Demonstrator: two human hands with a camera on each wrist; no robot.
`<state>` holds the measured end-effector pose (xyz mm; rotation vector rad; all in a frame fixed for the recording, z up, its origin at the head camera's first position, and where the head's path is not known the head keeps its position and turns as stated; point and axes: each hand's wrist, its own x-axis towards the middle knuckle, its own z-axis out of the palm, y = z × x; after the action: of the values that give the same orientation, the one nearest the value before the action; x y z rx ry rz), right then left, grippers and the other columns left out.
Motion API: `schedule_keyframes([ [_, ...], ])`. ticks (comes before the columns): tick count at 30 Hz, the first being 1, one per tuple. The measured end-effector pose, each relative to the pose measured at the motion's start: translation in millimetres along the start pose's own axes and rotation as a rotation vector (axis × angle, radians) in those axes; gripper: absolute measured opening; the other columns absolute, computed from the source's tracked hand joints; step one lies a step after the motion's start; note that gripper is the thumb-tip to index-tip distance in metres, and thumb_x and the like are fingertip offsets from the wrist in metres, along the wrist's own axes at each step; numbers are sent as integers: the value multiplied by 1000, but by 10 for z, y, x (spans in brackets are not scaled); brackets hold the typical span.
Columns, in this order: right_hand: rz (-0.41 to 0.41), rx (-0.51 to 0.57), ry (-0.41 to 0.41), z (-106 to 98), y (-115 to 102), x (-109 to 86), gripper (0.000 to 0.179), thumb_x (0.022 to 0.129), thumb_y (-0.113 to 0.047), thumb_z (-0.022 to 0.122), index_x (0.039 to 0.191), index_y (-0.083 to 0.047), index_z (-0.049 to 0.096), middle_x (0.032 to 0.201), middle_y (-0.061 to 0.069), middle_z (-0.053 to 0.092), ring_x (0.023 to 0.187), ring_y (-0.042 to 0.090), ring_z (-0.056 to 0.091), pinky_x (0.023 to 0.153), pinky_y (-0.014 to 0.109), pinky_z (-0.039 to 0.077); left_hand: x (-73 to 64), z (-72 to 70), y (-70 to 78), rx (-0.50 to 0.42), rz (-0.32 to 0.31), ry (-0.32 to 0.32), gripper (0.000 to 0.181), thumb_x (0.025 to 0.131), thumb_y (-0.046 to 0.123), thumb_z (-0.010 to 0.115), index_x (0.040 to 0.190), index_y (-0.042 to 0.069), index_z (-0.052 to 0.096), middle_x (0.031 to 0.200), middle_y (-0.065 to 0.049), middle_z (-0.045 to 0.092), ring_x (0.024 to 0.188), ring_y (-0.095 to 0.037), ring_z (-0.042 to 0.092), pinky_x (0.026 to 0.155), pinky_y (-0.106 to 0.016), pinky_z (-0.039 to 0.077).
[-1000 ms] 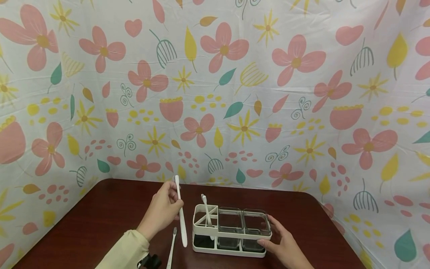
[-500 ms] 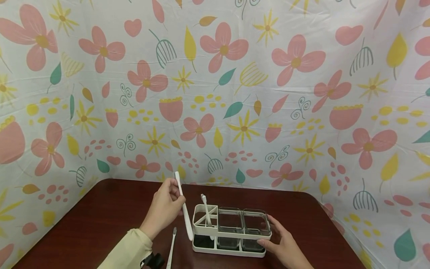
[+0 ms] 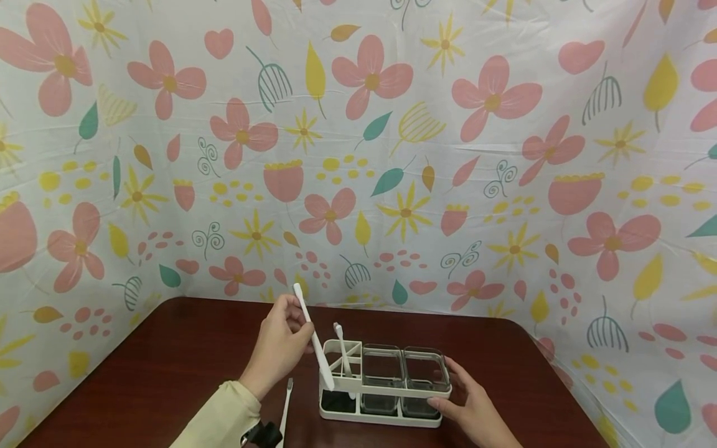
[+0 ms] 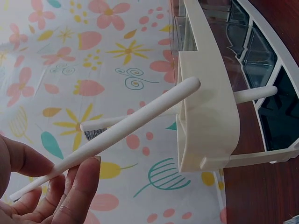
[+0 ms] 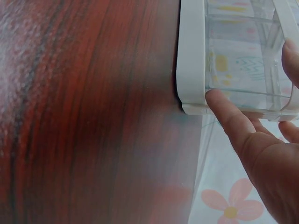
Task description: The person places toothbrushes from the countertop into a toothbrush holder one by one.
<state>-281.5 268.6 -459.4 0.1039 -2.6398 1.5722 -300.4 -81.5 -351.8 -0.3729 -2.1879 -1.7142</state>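
My left hand (image 3: 277, 345) pinches a white toothbrush (image 3: 315, 339) between thumb and fingers, its head end up and its thick handle end slanting down to the right. That handle end overlaps the left front corner of a cream toothbrush holder (image 3: 392, 389) in the head view and its upper wall in the left wrist view. A second toothbrush (image 3: 343, 354) leans inside the holder's divided left compartment, bristles up. My right hand (image 3: 473, 404) grips the holder's right end, thumb at the front and fingers behind.
Two clear cups (image 3: 426, 367) sit in the holder's right openings. Another toothbrush (image 3: 286, 407) lies on the dark red wooden table (image 3: 185, 354), left of the holder. A flower-printed curtain (image 3: 358, 155) hangs behind the table.
My left hand has moved right with the toothbrush, bringing its handle end from left of the holder to over its left front corner. The right hand and holder stay in place.
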Motion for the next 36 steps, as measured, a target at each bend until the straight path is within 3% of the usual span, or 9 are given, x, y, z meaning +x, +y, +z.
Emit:
schedule_keyframes([
  [9,0,-27,-5,-5,-29,-16,86,83,-24,81,151,-1,32,136,21,55,127,46,47,96,60,44,16,43,17,-19,-23,10,25,91,-5,58,112,1,48,89,-13,57,72,-23,65,55,-32,58],
  [23,-4,-20,3,2,-28,-13,86,82,-22,82,150,-2,33,133,17,58,127,43,49,96,59,45,13,106,23,-83,2,42,20,93,-2,60,111,2,50,95,-14,61,75,-26,67,56,-32,58],
  [36,-12,1,1,-3,-29,-20,86,83,-21,81,151,-2,33,134,19,57,126,43,49,95,55,47,-17,156,-40,-32,47,22,10,96,3,59,106,4,56,93,-10,63,76,-28,67,59,-36,59],
])
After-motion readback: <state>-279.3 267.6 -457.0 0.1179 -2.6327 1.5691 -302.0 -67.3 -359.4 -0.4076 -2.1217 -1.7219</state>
